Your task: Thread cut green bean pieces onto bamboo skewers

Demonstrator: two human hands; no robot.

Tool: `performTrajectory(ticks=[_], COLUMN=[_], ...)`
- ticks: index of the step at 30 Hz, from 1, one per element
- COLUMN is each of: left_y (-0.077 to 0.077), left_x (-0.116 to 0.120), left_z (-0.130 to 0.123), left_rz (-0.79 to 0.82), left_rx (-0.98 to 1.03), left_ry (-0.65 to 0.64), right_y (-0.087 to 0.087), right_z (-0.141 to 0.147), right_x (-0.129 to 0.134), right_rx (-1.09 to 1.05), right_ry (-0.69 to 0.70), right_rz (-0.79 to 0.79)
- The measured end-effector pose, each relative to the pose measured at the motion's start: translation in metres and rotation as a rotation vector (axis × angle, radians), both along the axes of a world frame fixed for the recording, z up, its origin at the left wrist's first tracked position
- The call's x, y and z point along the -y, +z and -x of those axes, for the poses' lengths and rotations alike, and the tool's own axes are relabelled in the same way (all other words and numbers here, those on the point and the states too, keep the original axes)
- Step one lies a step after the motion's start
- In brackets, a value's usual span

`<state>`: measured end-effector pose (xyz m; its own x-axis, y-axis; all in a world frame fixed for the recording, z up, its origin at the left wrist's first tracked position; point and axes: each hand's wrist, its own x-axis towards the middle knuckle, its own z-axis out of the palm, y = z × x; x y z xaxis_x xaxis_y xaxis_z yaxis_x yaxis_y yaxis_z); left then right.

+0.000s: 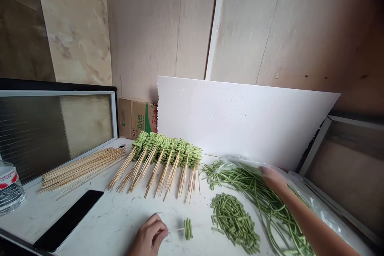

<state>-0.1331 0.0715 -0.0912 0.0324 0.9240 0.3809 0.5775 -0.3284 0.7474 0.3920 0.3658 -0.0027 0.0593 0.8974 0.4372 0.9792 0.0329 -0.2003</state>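
Near the front edge, my left hand [151, 235] pinches the end of a thin wooden skewer [176, 230]. A few short green bean pieces [188, 229] are threaded on that skewer. At the right, my right hand [272, 178] is over the long green beans [249, 180] and their clear plastic bag [240, 161]; its fingers are blurred. Cut bean pieces [232, 220] lie in a heap between the hands. Behind them, finished bean skewers [168, 148] are stacked in a row, sticks pointing forward.
Bare skewers [84, 168] lie in a pile at the left, with a black phone-like slab [70, 220] in front. A water bottle [11, 188] stands at the far left. A cardboard box [135, 119] and a white foam board [240, 120] stand at the back.
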Motion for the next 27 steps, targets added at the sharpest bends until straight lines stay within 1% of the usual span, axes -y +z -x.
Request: performTrajectory(ticks=[3,4,8,11,13,15,17,19,22,23,24,27], left_y=[-0.005,-0.007,-0.006,0.0,0.005,0.008,0.009,0.009,0.01,0.01,0.011,0.012], left_x=[-0.001,-0.001,0.0,0.002,0.003,0.005,0.006,0.007,0.008,0.008,0.008,0.008], left_z=[0.001,0.001,0.001,0.001,0.001,0.002,0.002,0.002,0.003,0.003,0.003,0.003], left_rz=[-0.008,-0.007,-0.003,0.0,0.006,0.011,0.013,0.02,0.035,0.039,0.04,0.036], left_rx=[0.014,0.022,0.068,0.068,0.06,0.06,0.065,0.072,0.079,0.078,0.076,0.067], left_ry=[-0.015,-0.021,-0.034,-0.027,-0.022,-0.022,-0.023,-0.027,-0.036,-0.037,-0.037,-0.035], right_y=[0.004,0.004,0.009,0.025,0.041,0.06,0.08,0.1,0.13,0.14,0.15,0.184], right_z=[0.005,0.008,0.018,0.024,0.026,0.026,0.024,0.023,0.024,0.026,0.028,0.039], right_x=[0.018,0.025,0.052,0.07,0.079,0.082,0.082,0.079,0.075,0.075,0.076,0.087], right_rx=[0.057,0.071,0.088,0.012,-0.081,-0.183,-0.279,-0.361,-0.491,-0.58,-0.623,-0.669], right_ry=[0.17,0.204,0.269,0.261,0.189,0.082,-0.011,-0.067,-0.081,-0.066,-0.056,0.003], right_rz=[0.018,0.015,0.012,-0.025,-0.069,-0.104,-0.14,-0.189,-0.304,-0.383,-0.439,-0.562])
